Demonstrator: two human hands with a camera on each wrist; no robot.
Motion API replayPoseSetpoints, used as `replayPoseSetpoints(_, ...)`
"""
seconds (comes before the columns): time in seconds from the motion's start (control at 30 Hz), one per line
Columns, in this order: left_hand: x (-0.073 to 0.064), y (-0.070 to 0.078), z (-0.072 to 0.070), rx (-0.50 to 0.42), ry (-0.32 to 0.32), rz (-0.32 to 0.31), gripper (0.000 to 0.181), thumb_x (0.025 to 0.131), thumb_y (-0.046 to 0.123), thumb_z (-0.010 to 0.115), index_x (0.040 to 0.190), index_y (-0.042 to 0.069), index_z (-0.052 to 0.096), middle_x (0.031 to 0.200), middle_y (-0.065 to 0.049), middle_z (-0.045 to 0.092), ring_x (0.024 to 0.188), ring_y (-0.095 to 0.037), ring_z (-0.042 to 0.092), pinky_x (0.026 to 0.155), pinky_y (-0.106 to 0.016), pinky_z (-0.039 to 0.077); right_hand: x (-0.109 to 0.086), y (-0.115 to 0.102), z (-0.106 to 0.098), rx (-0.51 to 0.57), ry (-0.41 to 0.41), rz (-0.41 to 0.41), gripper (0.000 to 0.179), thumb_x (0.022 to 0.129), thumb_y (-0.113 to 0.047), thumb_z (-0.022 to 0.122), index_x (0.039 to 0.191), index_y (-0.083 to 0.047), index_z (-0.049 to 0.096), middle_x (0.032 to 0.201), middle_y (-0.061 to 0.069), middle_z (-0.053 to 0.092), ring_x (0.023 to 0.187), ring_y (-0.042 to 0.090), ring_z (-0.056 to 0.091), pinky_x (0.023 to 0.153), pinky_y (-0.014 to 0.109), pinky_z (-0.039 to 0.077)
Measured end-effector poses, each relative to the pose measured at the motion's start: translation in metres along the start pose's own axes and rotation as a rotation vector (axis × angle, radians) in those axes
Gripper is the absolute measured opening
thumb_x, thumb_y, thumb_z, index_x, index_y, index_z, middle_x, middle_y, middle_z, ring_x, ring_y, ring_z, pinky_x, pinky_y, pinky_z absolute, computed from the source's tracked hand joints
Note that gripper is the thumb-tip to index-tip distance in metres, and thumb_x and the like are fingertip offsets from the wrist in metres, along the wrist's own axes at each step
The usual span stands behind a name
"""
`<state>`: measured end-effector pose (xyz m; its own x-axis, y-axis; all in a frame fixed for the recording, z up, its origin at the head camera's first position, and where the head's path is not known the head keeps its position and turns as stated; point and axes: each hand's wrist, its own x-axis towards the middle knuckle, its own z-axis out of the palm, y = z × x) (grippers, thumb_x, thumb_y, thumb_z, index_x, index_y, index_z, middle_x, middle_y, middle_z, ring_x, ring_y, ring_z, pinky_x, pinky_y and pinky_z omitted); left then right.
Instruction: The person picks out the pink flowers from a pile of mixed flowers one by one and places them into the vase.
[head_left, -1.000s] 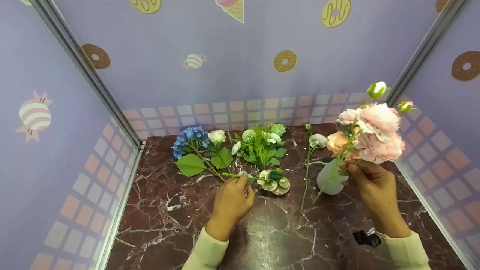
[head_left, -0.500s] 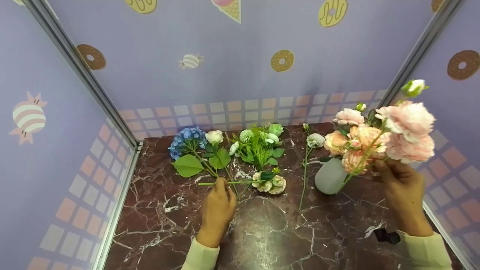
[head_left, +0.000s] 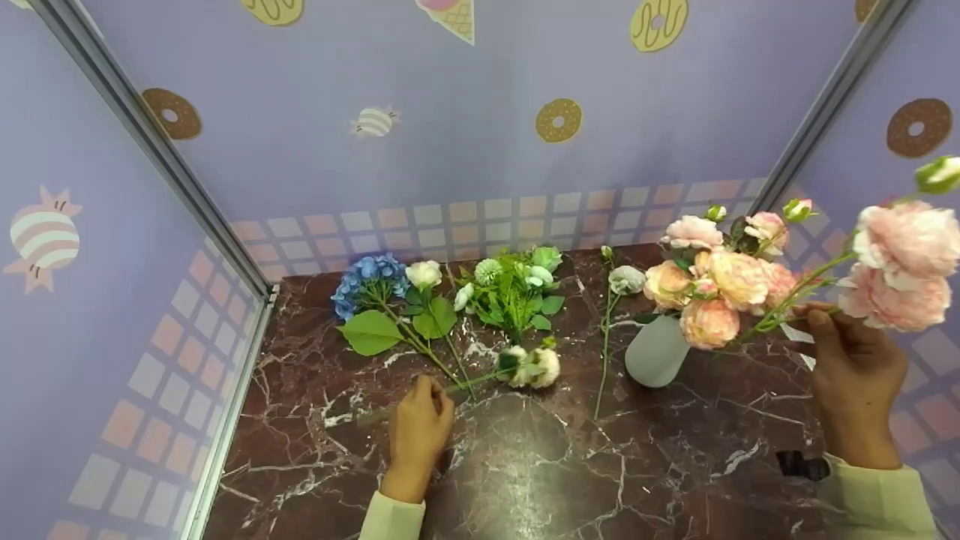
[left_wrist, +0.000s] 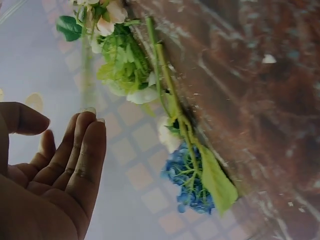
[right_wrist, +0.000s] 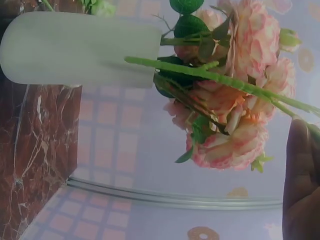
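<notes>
My right hand point(head_left: 859, 382) pinches the green stem of a pink peony spray point(head_left: 904, 262), held tilted at the far right. In the right wrist view its bare stem point(right_wrist: 220, 77) crosses in front of the white frosted vase point(right_wrist: 90, 47). That vase point(head_left: 657, 352) stands upright and bears peach and pink peonies point(head_left: 731, 277). My left hand point(head_left: 418, 435) is above the table with its fingers extended and the thumb apart in the left wrist view. Just beyond its fingertips is the blurred stem of a cream flower point(head_left: 544, 367).
A blue hydrangea point(head_left: 367, 281) and a white rose point(head_left: 424, 274) lie at the back left. Beside them is a green and white bunch point(head_left: 517, 289). A white flower stem point(head_left: 606, 352) lies left of the vase. Patterned panels point(head_left: 480, 150) enclose the marble table point(head_left: 540, 480).
My right hand has moved right with the pink peony spray, away from the vase. My left hand has drawn back leftward and let go of the cream flower's stem.
</notes>
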<state>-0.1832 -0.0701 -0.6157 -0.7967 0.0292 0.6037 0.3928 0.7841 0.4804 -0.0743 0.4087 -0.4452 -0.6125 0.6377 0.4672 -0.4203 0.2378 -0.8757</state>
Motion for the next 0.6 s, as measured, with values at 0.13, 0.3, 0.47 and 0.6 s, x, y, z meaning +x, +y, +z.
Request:
replayPoseSetpoints(0.13, -0.004, -0.003, 0.002, 0.005, -0.010, -0.009, 0.019, 0.086, -0.002, 0.080, 0.091, 0.007, 0.064, 0.075, -0.011, 0.073, 0.063, -0.032, 0.074, 0.054, -0.047, 0.058, 0.006, 0.000, 0.000, 0.007, 0.040, -0.016, 0.029, 0.108, -0.001, 0.071, 0.118, 0.025, 0.073, 0.100, 0.003, 0.087, 0.092, 0.012, 0.084, 0.076, 0.019, 0.068)
replayPoseSetpoints(0.3, -0.008, -0.002, 0.002, 0.012, -0.048, -0.033, 0.018, 0.087, 0.001, 0.080, 0.091, 0.008, 0.065, 0.071, -0.009, 0.070, 0.056, -0.028, 0.067, 0.051, -0.044, 0.054, 0.015, 0.001, 0.008, 0.126, 0.106, -0.019, 0.028, 0.107, -0.001, 0.074, 0.114, 0.026, 0.074, 0.098, 0.011, 0.086, 0.093, 0.019, 0.083, 0.074, 0.024, 0.069)
replayPoseSetpoints(0.47, -0.014, 0.001, 0.001, 0.008, -0.049, -0.045, 0.018, 0.086, -0.001, 0.082, 0.091, 0.008, 0.066, 0.073, -0.009, 0.071, 0.059, -0.026, 0.069, 0.051, -0.042, 0.054, 0.024, 0.006, 0.020, 0.287, 0.120, -0.030, 0.028, 0.103, 0.004, 0.077, 0.113, 0.030, 0.071, 0.098, 0.019, 0.085, 0.089, 0.024, 0.085, 0.074, 0.030, 0.070)
replayPoseSetpoints(0.6, -0.018, 0.003, 0.003, 0.003, -0.056, -0.042, 0.018, 0.087, 0.000, 0.082, 0.090, 0.008, 0.066, 0.072, -0.007, 0.070, 0.058, -0.024, 0.067, 0.051, -0.040, 0.053, 0.031, 0.008, 0.024, 0.286, 0.096, -0.046, 0.028, 0.103, 0.004, 0.077, 0.113, 0.029, 0.072, 0.097, 0.018, 0.086, 0.088, 0.023, 0.086, 0.074, 0.029, 0.070)
